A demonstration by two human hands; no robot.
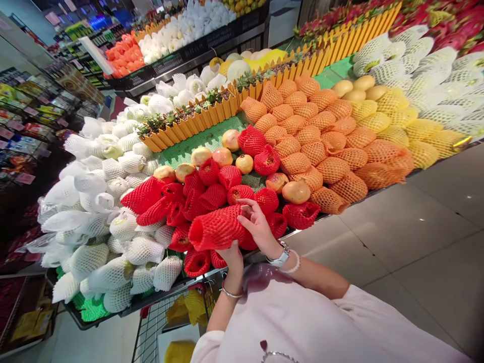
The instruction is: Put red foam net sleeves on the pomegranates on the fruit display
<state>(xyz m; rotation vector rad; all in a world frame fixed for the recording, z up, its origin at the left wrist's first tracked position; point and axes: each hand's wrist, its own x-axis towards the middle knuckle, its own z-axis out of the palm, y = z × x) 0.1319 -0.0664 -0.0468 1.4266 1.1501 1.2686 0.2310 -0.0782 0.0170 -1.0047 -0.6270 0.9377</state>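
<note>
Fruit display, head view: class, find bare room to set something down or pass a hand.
Green mesh mat shows between the orange picket fence and the unnetted fruit. Grey floor tile lies beyond the display's front edge. Crowded: around the red-netted fruit in the left hand.

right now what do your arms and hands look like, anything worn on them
Both arms wear loose pale pink sleeves that end above the wrist: the left sleeve and the right sleeve. The left hand has a thin metal bangle. The right hand has a white-strapped wristwatch and a pale beaded bracelet.
</note>
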